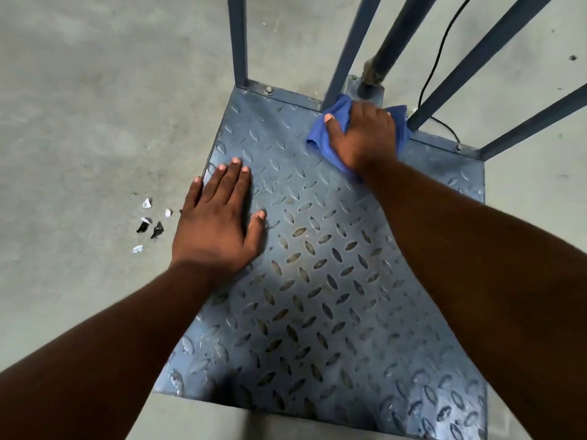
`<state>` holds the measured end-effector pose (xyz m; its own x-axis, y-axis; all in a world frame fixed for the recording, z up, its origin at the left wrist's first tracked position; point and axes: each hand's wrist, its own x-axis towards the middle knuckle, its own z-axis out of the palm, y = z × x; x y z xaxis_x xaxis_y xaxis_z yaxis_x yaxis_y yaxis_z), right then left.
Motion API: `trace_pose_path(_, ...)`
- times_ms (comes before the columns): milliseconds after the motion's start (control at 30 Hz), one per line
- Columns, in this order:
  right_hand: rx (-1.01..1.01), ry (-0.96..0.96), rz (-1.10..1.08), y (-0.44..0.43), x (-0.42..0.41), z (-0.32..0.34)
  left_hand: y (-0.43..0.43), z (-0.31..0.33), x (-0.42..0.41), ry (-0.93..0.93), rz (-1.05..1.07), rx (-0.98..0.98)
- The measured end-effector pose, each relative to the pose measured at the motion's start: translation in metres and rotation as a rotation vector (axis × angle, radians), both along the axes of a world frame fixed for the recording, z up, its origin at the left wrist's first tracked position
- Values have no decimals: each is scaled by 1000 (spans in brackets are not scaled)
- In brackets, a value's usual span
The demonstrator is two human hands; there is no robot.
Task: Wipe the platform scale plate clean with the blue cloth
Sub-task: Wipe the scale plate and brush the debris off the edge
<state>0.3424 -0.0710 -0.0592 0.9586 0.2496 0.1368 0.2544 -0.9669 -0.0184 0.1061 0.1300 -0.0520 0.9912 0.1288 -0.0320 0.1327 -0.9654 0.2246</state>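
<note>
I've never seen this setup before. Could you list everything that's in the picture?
plate: one, blue-grey metal with a raised tread pattern, on the floor, filling the middle of the view
cloth: one, blue, bunched at the plate's far edge under the right hand
bars: four, blue, rising from the plate's far edge
pole: one, dark, round, behind the far edge
bolts: two seen, grey, on the far rim
cable: one, black, on the floor behind the bars
scraps: a few, white and black, on the floor left of the plate
floor: grey concrete, all around
left hand: flat on the plate's left side
right hand: holds the cloth against the plate
</note>
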Motion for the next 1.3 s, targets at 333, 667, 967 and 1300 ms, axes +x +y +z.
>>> trace_pose_path(333, 4, -42, 124, -30, -16, -3, -2, 4, 0, 5, 24, 15)
trace_pose_path(667, -38, -56, 83, -12, -6, 3, -3, 2, 0, -3, 28, 23)
trace_pose_path(967, 14, 56, 9, 5, -10, 7, -5, 4, 1, -24, 17, 13)
trace_pose_path(1300, 92, 130, -71, -146, -81, 9, -5, 3, 1, -34, 6, -2)
